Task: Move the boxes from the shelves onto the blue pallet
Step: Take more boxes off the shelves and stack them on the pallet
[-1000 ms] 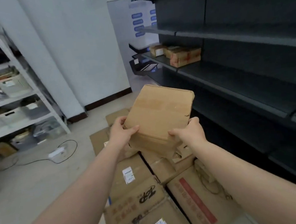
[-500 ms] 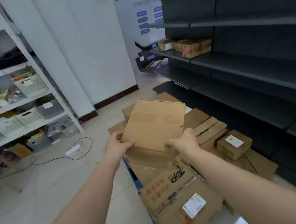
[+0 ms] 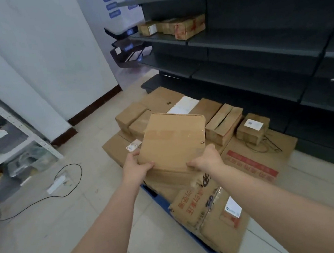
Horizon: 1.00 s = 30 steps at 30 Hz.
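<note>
Since a second ago I have lowered the flat cardboard box [image 3: 174,142] from chest height down over the stacked cartons [image 3: 254,158], and more of them now show. My left hand [image 3: 134,168] curls round its near left corner, thumb on top; my right hand [image 3: 206,159] grips the near right corner the same way. The box tilts, far edge up, over the blue pallet [image 3: 159,199], whose edge peeks out at six o'clock. At one o'clock, the dark shelves [image 3: 256,40] hold a few small boxes [image 3: 174,25]. At nine o'clock a white power strip [image 3: 56,184] lies on the floor.
</note>
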Motion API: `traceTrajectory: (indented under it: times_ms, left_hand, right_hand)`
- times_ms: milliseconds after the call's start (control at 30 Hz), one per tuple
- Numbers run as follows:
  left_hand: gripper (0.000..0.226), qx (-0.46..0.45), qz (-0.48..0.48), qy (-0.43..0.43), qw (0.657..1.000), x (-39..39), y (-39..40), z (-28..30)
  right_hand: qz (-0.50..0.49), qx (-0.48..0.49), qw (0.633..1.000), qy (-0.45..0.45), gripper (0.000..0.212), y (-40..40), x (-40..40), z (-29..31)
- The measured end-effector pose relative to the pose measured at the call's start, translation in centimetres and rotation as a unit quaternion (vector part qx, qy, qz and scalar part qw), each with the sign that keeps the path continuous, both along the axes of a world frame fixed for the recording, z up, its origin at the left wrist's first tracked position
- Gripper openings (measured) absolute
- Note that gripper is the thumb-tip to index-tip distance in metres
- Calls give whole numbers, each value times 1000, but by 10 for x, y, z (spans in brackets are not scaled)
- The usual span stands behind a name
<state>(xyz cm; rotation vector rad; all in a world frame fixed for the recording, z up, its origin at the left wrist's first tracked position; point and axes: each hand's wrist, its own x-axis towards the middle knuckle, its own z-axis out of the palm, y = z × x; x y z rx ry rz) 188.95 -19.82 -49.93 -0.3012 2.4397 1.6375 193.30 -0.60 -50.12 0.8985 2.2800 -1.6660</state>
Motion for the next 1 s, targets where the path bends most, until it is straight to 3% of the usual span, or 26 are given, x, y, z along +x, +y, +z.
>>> traceTrajectory:
  times_ms: [500, 833, 1000]
  left_hand:
    - [66, -37, -185, -111, 976, -198, 28, -97]
    - [66, -66, -316, -181, 929, -360, 51, -240]
    - [63, -61, -352, -194, 914, -418, 70, -318]
  right_hand:
    - [-120, -2, 984, -134, 67, 11, -148, -89]
    - [-247, -5, 946, -211, 66, 1, -268, -224]
    - [-268, 21, 934, -237, 76, 13, -317, -303]
